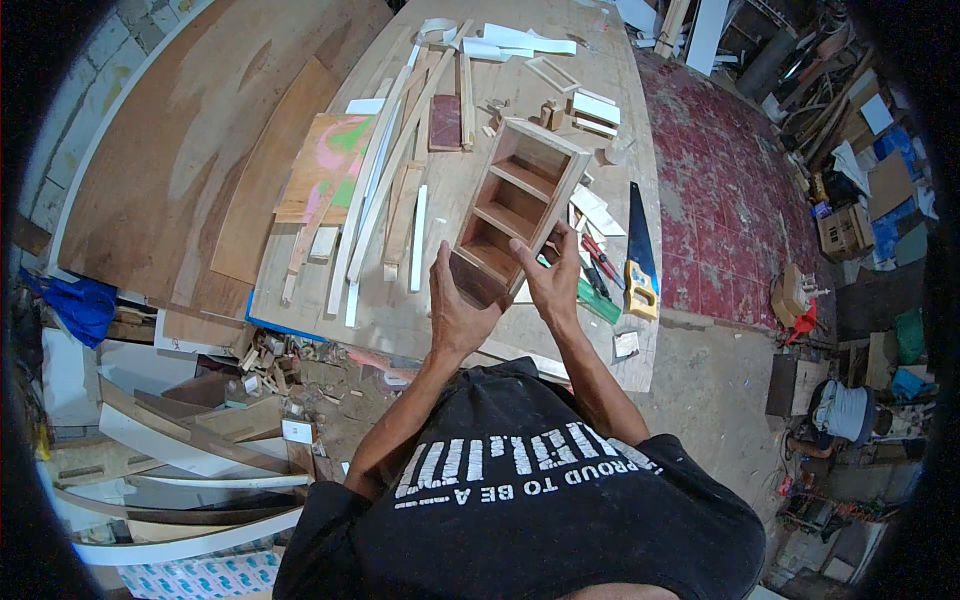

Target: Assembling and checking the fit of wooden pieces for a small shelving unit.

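A small wooden shelf box with several open compartments is tilted above the near part of the workbench, its open front facing up. My left hand grips its lower left corner, thumb along the side and fingers beneath the near end. On the right side wall, my right hand is closed with the thumb over the front edge. Right of the box lie a hand saw with a yellow handle and some red-and-black hand tools. The far end of the box leans over small wood pieces; whether it touches the bench is unclear.
Long wood strips lie on the workbench left of the box, beside a pink-and-green painted board. White strips lie at the far end. Large plywood sheets lean at left. Offcuts litter the floor.
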`<state>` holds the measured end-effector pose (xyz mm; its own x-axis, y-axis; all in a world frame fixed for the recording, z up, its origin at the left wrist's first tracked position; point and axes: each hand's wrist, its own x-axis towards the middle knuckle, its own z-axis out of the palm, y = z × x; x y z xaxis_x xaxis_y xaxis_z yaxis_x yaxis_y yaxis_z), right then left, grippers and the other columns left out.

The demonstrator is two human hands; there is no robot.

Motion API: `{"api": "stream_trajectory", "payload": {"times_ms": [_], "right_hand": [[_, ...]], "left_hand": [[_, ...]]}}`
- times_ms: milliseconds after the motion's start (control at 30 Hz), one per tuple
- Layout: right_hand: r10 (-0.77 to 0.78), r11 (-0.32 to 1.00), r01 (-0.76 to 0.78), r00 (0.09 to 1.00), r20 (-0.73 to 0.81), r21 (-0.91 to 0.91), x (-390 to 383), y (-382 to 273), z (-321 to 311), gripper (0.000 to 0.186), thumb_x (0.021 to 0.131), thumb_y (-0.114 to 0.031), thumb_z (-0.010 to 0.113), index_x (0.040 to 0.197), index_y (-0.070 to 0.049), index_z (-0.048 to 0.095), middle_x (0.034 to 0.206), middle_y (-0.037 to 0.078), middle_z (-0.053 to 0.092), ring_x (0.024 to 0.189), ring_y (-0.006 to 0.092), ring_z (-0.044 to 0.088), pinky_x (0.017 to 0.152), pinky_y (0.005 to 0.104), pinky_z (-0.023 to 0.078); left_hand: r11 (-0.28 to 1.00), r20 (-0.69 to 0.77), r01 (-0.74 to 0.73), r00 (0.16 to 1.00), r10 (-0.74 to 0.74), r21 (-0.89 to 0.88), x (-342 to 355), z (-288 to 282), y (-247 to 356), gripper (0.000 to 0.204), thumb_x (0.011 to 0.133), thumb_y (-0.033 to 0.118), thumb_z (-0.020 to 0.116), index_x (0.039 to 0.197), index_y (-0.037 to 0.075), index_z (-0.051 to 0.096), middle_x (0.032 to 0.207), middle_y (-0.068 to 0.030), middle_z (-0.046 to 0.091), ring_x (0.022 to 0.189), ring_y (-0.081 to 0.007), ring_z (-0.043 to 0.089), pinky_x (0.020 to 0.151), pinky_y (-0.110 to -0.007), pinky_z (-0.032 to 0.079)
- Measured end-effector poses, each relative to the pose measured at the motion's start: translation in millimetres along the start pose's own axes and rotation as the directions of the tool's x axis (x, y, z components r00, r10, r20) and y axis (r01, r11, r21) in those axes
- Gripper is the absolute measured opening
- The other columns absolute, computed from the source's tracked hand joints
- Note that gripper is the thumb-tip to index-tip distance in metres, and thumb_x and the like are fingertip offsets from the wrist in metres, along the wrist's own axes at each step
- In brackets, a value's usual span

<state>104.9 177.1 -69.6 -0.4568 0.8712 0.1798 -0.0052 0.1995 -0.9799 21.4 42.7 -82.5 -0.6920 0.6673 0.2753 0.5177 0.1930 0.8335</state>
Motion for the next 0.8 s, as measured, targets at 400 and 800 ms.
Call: {"api": "stream_trajectory", "payload": {"times_ms": [400, 800], "right_hand": [[0.040, 0.999, -0.039, 0.999, -0.001, 0.020, 5, -4, 4, 0.065, 0.080, -0.022, 0.082, 0.127, 0.005, 0.045, 0.116, 0.019, 0.061, 0.105, 0.0242, 0.061, 0.090, 0.0358, 0.051], [0.158, 0.986, -0.152, 0.983, -0.088, 0.075, 17, 29, -6, 0.069, 0.081, -0.032, 0.081, 0.127, 0.006, 0.047, 0.118, 0.020, 0.059, 0.110, 0.0263, 0.057, 0.095, 0.0369, 0.047]], "left_hand": [[1.000, 0.010, 0.028, 1.000, -0.028, 0.010, 6, 4, -11, 0.120, 0.064, 0.024, 0.089, 0.150, -0.005, 0.012, 0.142, -0.0293, 0.033, 0.135, -0.0431, 0.032, 0.114, -0.050, 0.027], [0.997, 0.030, 0.010, 0.999, -0.012, 0.073, -3, -1, -16, 0.122, 0.065, 0.024, 0.088, 0.152, -0.004, 0.007, 0.145, -0.0313, 0.032, 0.137, -0.0436, 0.032, 0.114, -0.052, 0.023]]}}
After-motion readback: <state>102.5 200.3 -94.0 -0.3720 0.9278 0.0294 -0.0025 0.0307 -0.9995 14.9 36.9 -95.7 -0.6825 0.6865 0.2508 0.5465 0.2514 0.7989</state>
